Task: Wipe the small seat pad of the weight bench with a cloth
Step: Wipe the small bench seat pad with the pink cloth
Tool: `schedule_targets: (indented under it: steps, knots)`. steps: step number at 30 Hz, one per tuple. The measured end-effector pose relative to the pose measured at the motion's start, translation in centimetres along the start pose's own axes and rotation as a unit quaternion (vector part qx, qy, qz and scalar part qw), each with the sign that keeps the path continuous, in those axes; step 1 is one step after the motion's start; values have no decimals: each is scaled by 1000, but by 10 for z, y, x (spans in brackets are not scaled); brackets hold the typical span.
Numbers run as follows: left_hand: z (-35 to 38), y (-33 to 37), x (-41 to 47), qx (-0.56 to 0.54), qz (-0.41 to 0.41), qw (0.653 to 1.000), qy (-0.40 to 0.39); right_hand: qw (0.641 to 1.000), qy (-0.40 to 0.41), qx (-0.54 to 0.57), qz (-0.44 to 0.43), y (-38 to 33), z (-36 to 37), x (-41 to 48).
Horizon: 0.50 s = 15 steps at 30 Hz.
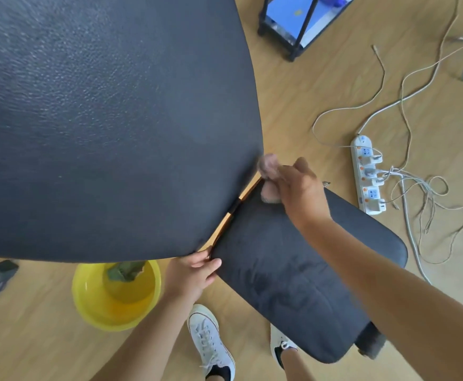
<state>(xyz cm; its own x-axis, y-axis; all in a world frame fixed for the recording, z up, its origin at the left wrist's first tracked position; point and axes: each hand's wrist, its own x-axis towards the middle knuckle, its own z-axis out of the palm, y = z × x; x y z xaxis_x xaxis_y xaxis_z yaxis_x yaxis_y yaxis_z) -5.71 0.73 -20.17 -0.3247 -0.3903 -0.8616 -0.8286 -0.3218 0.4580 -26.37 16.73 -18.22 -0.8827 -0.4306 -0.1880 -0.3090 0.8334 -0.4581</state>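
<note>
The small black seat pad (293, 273) of the weight bench lies at lower right, with damp streaks across its middle. A pinkish cloth (269, 176) is bunched at the pad's far corner, beside the gap to the large black back pad (109, 127). My right hand (300, 185) is shut on the cloth and presses it on that corner. My left hand (194, 273) grips the pad's near left corner, thumb on top.
A yellow basin (87, 301) with water and a green cloth (126, 269) stands on the wooden floor to the left. A white power strip (367, 174) with tangled cables lies to the right. A black-framed cart (301, 20) stands at the back. My white shoes (211, 342) are below the seat.
</note>
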Motion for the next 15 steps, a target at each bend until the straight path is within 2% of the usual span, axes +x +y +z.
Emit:
schedule_targets:
  steps: [2,4,6,8,10,12,14,15]
  knots:
    - [4,4,-7,30,15,999,5,995,-11,36,95,0,-6,31]
    - [6,9,-11,80,36,996,5,992,-88,37,87,-8,-18,56]
    - [5,9,-11,109,43,993,0,980,-178,-23,85,-4,-39,69]
    - [5,8,-11,117,50,992,0,964,-204,-16,169,39,-58,61]
    - [5,11,-15,139,70,988,1,936,-191,59,290,96,-74,30]
    - [7,13,-17,162,91,983,4,881,-196,176,393,111,-95,-18]
    - [9,14,-15,173,93,980,10,861,-198,263,389,116,-98,-21]
    - [11,14,-14,174,88,981,11,876,-193,268,351,113,-92,-9]
